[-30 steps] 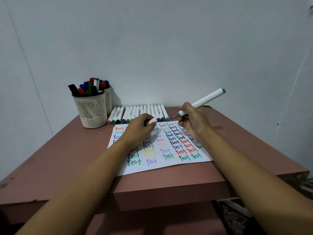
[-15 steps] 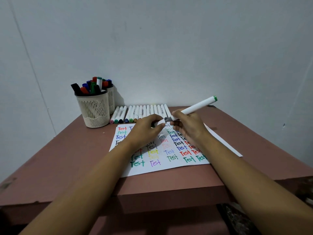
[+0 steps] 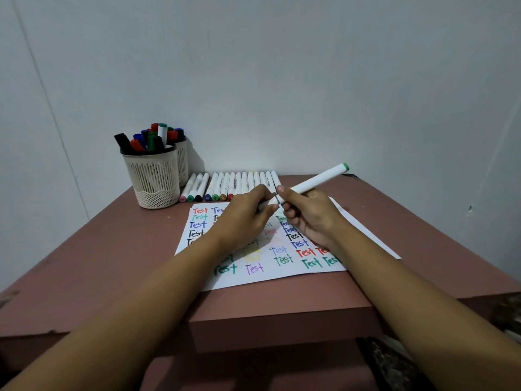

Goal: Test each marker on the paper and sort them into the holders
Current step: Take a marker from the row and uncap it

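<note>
Left hand (image 3: 245, 218) above the paper's middle, fingers curled round a white cap (image 3: 271, 206); cap meets the grey nib end of the marker (image 3: 315, 180); whether fully seated, cannot tell. Right hand (image 3: 313, 218) just beside, thumb and fingers gripping the marker's white barrel, which tilts up and rightward, green end highest.

Far left: front holder (image 3: 153, 179), cream mesh, packed with dark-capped markers; second holder (image 3: 182, 162) touching behind it, also filled. Next right: row of white markers (image 3: 234, 183) lying side by side along the back edge, coloured ends toward the camera; the hands hide the row's right end. Paper (image 3: 282, 268) lies flat, covered in "Test" in many colours, partly under both forearms; a second sheet (image 3: 366, 235) pokes out to its right.

Table (image 3: 112, 249) reddish-brown, set against a plain pale wall (image 3: 282, 80).
</note>
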A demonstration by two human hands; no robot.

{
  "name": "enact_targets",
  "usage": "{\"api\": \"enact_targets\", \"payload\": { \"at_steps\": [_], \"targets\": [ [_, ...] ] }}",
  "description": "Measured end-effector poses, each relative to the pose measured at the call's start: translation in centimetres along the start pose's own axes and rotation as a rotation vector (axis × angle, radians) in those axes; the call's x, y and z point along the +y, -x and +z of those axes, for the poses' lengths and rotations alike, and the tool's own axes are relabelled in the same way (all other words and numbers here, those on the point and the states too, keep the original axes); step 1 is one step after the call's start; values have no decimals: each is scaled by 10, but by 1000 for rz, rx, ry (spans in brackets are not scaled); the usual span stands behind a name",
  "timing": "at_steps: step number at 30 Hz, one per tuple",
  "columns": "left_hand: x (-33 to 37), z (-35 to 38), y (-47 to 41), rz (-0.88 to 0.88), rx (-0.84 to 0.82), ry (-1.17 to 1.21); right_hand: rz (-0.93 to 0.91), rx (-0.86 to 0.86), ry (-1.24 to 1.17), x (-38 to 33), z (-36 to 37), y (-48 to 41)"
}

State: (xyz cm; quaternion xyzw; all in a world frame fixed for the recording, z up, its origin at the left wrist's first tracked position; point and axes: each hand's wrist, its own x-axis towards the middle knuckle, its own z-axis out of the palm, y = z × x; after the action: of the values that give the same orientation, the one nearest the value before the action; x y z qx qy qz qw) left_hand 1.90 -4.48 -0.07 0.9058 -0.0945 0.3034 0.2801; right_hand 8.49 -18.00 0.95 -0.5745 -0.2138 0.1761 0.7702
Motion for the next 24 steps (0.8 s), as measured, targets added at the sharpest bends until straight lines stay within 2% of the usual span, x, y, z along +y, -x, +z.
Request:
{"api": "enact_targets", "payload": {
  "at_steps": [9,13,15,18,20,22,24],
  "targets": [
    [4,6,0,40,61,-19,4,-18,-50,2,0,0],
    [3,4,-1,-9,21,32,14,-28,-49,1,-2,-1],
    [5,2,-5,-146,28,206,16,-21,-58,0,0,-2],
    [8,-1,-10,-385,95,679,54,-6,-116,-3,4,-4],
    [7,-5,-12,-488,148,908,104,9,-198,-5,4,-4],
    [2,-11,-14,-553,213,1031,117,58,-274,-7,0,-3],
    [-1,-17,-16,-571,295,1098,59,145,-221,-8,-3,-2]
  ]
}}
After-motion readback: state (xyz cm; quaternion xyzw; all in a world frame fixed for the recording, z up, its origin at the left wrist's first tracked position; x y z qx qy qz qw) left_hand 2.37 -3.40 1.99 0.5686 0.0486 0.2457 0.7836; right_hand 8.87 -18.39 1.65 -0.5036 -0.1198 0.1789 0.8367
